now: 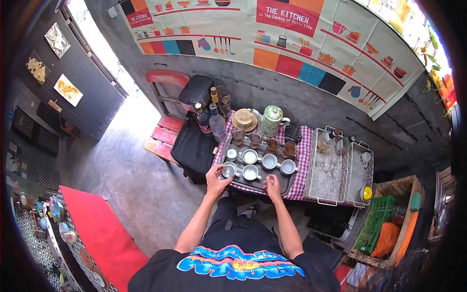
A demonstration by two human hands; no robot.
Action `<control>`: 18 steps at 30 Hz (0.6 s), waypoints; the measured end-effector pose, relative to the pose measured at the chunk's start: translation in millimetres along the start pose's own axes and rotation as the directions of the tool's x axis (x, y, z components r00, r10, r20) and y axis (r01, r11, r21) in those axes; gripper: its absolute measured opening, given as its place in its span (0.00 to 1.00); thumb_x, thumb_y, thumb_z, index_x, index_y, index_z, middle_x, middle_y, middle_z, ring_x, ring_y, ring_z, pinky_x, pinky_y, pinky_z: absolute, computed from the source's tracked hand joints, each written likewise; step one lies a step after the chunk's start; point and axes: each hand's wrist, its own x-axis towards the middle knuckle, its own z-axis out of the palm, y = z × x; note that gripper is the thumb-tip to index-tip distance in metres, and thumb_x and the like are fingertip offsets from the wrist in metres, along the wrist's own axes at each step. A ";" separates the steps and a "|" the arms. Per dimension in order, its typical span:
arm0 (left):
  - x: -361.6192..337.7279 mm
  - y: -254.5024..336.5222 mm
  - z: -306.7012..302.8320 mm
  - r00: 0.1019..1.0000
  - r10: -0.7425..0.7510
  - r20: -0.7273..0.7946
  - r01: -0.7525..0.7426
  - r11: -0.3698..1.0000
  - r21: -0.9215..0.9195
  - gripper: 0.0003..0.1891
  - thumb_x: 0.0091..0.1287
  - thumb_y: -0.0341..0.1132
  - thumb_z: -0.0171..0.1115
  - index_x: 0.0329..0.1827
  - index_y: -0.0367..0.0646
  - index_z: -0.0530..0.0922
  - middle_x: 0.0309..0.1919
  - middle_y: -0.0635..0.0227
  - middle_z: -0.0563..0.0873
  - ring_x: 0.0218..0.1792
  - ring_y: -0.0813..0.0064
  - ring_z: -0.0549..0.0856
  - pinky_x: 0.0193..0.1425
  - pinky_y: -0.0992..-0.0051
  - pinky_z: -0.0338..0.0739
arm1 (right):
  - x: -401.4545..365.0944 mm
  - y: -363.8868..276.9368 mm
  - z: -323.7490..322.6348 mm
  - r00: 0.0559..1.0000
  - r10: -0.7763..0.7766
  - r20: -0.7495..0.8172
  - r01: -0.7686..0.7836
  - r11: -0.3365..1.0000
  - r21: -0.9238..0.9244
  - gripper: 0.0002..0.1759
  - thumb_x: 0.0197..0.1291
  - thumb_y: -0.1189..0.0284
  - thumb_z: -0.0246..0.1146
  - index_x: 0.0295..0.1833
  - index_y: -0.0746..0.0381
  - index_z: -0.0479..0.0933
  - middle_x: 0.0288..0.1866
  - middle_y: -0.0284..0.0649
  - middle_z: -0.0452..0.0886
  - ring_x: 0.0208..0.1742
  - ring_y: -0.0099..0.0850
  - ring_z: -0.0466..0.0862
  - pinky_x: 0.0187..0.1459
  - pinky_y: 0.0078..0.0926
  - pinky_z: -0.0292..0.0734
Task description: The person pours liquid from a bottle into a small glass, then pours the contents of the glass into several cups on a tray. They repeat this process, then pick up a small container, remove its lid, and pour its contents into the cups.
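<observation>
My left hand (pixel 217 180) is closed around the near left cup (pixel 228 170), a white one that seems to have a clear glass inside it. At the tray's near edge, my right hand (pixel 272 186) has loosely bent fingers, slightly apart, with nothing visible in them. The dark tray (pixel 279 185) carries several white cups, among them one at the front (pixel 250 172) and one at the right (pixel 288 167). Behind these stand glass cups with brown contents, such as one at the far right (pixel 290 149).
A green patterned pitcher (pixel 273 121) and stacked saucers (pixel 244 119) stand behind the tray on a checked cloth (pixel 305 151). Bottles (pixel 217 125) are at the left. Wire racks (pixel 329 170) sit at the right, above a wooden crate (pixel 413 190). A red chair (pixel 164 131) is by the wall.
</observation>
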 end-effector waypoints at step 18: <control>85.1 6.9 -51.9 0.991 0.113 -0.076 -0.111 0.993 0.028 0.24 0.50 0.23 0.78 0.52 0.32 0.83 0.48 0.62 0.87 0.50 0.71 0.89 0.59 0.72 0.85 | 92.5 -120.4 139.9 0.882 -0.456 0.122 0.469 0.874 -0.123 0.21 0.68 0.67 0.67 0.61 0.65 0.74 0.48 0.42 0.84 0.41 0.27 0.85 0.46 0.26 0.81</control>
